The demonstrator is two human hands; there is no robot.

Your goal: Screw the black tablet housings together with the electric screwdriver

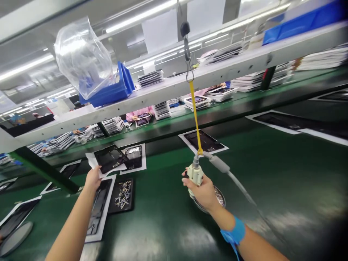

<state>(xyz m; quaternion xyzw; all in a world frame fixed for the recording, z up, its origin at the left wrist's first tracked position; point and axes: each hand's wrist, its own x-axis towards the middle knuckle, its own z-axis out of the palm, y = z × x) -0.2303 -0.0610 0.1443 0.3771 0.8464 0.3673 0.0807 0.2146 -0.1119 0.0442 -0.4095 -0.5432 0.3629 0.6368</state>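
Note:
My right hand (pixel 202 190) is closed round a cream electric screwdriver (pixel 195 174) that hangs from a yellow cord (pixel 195 116) off an overhead hook, with a grey cable running off to the right. A blue strap (pixel 235 232) sits on that wrist. My left hand (pixel 92 177) reaches forward and grips the edge of a white sheet carrying a black device panel (pixel 110 158). Another dark panel on a white sheet (pixel 99 206) lies under my left forearm. A small black tray of screws (pixel 123 194) rests between my hands.
A round metal dish (pixel 217 197) sits under my right hand on the green belt (pixel 272 174). More panels on white sheets lie along the belt. A shelf above holds a blue bin (pixel 114 90), a clear plastic bag (pixel 81 54) and stacked panels. Other workers sit beyond.

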